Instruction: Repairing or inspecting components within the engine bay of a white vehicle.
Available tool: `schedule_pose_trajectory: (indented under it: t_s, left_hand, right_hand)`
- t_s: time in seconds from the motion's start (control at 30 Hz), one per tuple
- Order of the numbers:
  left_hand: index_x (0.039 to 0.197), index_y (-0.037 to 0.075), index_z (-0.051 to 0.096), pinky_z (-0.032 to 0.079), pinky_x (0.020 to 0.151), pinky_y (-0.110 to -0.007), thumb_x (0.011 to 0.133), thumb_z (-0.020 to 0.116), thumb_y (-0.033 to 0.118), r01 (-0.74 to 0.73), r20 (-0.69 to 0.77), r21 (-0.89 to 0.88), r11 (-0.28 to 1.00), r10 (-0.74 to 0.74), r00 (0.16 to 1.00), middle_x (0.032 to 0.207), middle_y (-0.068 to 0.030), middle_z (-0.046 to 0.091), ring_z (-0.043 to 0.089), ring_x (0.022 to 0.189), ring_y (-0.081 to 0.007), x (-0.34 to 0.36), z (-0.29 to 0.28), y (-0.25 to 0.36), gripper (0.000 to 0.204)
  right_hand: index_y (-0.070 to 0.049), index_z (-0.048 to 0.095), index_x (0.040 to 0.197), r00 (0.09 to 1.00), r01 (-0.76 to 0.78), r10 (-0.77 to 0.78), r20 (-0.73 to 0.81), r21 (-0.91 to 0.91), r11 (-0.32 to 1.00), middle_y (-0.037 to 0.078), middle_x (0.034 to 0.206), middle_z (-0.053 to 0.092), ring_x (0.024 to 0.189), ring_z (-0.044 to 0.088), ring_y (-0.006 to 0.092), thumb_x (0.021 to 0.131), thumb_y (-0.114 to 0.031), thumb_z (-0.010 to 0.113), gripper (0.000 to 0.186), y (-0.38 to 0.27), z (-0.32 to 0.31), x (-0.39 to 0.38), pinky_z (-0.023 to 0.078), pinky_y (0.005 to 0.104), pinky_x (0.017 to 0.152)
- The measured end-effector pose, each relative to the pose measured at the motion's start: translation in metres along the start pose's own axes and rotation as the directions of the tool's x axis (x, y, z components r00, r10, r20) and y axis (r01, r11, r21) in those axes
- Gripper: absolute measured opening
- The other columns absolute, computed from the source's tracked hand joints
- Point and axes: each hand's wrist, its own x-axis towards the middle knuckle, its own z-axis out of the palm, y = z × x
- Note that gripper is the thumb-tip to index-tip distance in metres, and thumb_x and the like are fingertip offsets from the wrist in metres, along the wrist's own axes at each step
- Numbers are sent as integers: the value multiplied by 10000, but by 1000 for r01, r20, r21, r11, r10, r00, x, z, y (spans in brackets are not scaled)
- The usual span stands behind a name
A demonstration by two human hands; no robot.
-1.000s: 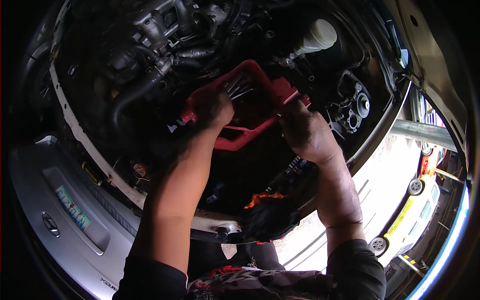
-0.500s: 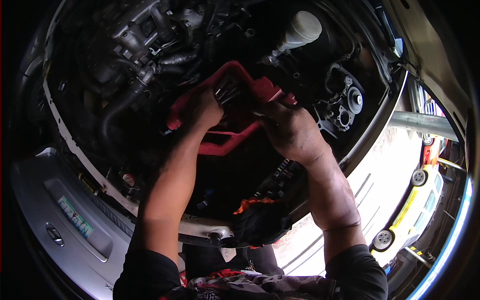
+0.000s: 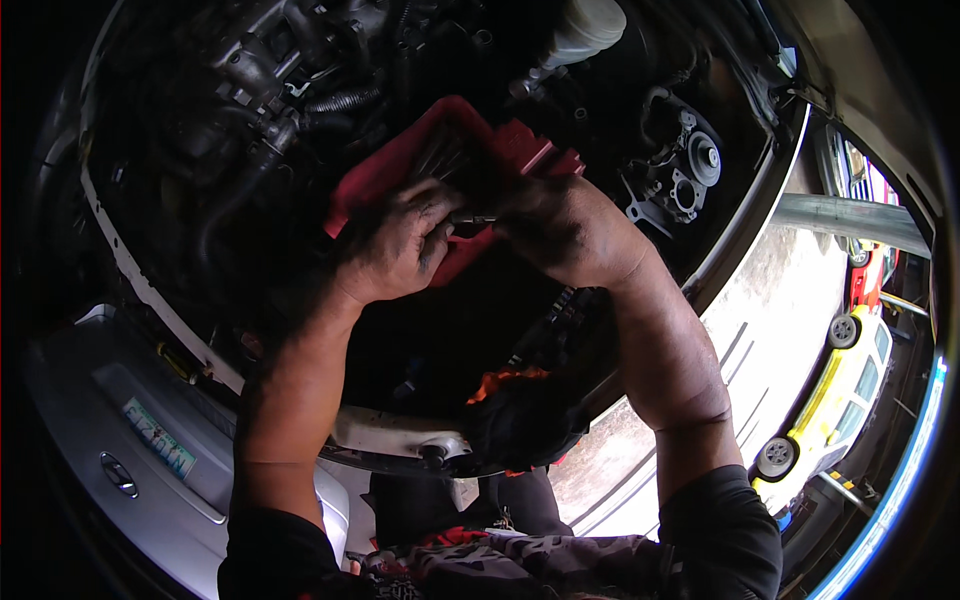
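Observation:
A red plastic tray (image 3: 380, 170) sits in the engine bay, with several slim metal tools (image 3: 440, 158) inside it. My left hand (image 3: 400, 240) is at the tray's near side, fingers closed in a pinch. My right hand (image 3: 570, 228) is closed across from it, at the tray's right end. Between the two hands runs a short, slim metal piece (image 3: 474, 219), seemingly gripped at both ends. Its exact kind cannot be made out, as the fingers and shadow cover its ends.
A white reservoir (image 3: 585, 35) stands at the far right of the bay. Beside it are a metal pulley part (image 3: 703, 158) and a bracket. Hoses and engine parts (image 3: 265, 125) fill the far left. A dark cloth with orange (image 3: 525, 420) lies on the front edge.
My left hand has come out of the tray's inside toward the right hand. The slim metal piece now shows between them.

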Motion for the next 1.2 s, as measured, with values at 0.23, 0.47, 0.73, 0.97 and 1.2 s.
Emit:
schedule_pose_trajectory:
  t_s: [0.23, 0.47, 0.73, 0.97, 1.2]
  left_hand:
    - [1028, -7, 619, 506, 717, -353, 863, 582, 42, 62, 216, -192, 979, -19, 976, 883, -114, 598, 624, 826, -239, 18, -14, 10, 175]
    - [1270, 34, 576, 515, 889, -298, 921, 631, 87, 448, 307, -746, 493, -341, 888, 1140, -32, 643, 592, 1044, -132, 20, -1, -72, 357]
    - [1226, 118, 672, 515, 987, -424, 907, 544, 149, 347, 355, 770, 536, -811, 464, 1275, -121, 641, 610, 1196, -289, 29, 38, -69, 346]
    - [1156, 60, 684, 531, 938, -424, 885, 580, 147, 274, 428, 700, 659, -695, 578, 1204, -171, 658, 650, 1098, -320, 34, 28, -72, 304]
    - [1015, 11, 664, 510, 743, -369, 923, 576, 258, 547, 220, -115, 829, -516, 828, 853, -118, 675, 657, 802, -248, 41, -22, -43, 278]
  right_hand:
    - [-47, 712, 1008, 999, -45, 45, 2, 137, 990, 110, 917, 706, 837, 701, 253, 822, 25, 671, 203, 11, 2, -5, 549, 333, 729]
    - [-42, 685, 983, 974, -131, 141, -177, 69, 989, 107, 864, 679, 791, 682, 240, 753, -5, 689, 233, 5, -7, 0, 528, 333, 677]
    - [8, 628, 1074, 933, -279, 322, -159, 242, 929, 144, 869, 698, 807, 696, 252, 840, -100, 730, 278, -14, -15, 2, 536, 345, 716]
    - [43, 546, 1139, 953, -271, 263, -149, -36, 962, 185, 826, 668, 793, 667, 410, 858, -93, 692, 344, -10, -12, 3, 514, 421, 653]
    - [14, 558, 1183, 958, -228, 252, -136, 172, 958, 125, 801, 641, 685, 643, 215, 934, -133, 607, 293, -18, -12, 3, 501, 327, 661]
